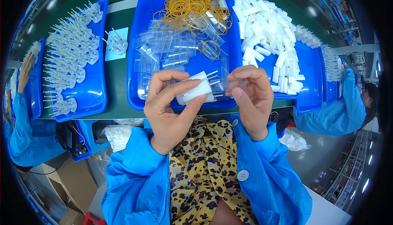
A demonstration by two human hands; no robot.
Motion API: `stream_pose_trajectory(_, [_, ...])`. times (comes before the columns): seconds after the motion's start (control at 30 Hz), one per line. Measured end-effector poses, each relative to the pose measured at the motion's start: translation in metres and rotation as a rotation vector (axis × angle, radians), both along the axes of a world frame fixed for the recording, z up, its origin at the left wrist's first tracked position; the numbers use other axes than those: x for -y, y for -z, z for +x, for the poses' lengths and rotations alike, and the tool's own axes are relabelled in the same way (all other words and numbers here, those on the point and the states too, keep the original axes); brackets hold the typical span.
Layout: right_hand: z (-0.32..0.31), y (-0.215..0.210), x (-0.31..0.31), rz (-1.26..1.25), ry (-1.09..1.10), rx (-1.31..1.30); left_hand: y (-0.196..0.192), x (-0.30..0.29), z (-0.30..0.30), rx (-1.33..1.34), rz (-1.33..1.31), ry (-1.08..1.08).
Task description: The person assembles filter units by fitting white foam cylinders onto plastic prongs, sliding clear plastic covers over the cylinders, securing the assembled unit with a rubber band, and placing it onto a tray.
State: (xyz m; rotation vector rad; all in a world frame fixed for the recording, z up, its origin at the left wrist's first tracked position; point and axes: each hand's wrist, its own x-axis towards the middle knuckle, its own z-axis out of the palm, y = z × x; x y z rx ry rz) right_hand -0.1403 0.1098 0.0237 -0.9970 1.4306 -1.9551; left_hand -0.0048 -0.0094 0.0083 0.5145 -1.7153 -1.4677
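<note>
In front of my chest, my left hand (170,110) is closed around a white pronged part with a white foam block (199,87) against it. Several thin prongs (213,77) stick out past the block toward the right. The pronged part's base is mostly hidden by my fingers. With thumb and fingertips, my right hand (256,98) pinches a transparent plastic strip (237,85) beside the prong tips. The strip's left end overlaps the prongs; whether it touches them I cannot tell.
The middle blue tray (135,73) holds yellow rubber bands (192,3) and transparent plastic pieces (163,46). White blocks (266,24) fill the right tray. Pronged parts (71,53) crowd the left tray; another part (116,42) stands on a card. Co-workers in blue sleeves (335,106) sit either side.
</note>
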Motion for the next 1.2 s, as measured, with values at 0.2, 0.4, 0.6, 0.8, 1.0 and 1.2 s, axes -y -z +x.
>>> stream_pose_trajectory(0.2, [0.001, -0.003, 0.000, 0.033, 0.040, -0.192, -0.002, 0.002, 0.001, 0.023, -0.041, -0.010])
stream_pose_trajectory(0.4, [0.001, -0.002, 0.001, 0.004, 0.035, -0.211, -0.011, 0.005, 0.001, 0.053, -0.256, 0.011])
stream_pose_trajectory(0.6, [-0.003, -0.004, 0.002, 0.041, 0.005, -0.166, -0.011, 0.004, 0.000, 0.048, -0.318, 0.029])
stream_pose_trajectory(0.8, [-0.003, -0.008, 0.002, 0.140, -0.013, 0.007, -0.004, 0.003, 0.002, 0.102, -0.350, 0.012])
stream_pose_trajectory(1.0, [-0.005, -0.009, 0.003, 0.174, 0.010, -0.147, 0.001, 0.004, -0.001, 0.084, -0.443, -0.018])
stream_pose_trajectory(1.2, [-0.003, -0.008, 0.004, 0.180, 0.046, -0.291, -0.007, 0.004, -0.002, 0.109, -0.403, -0.054])
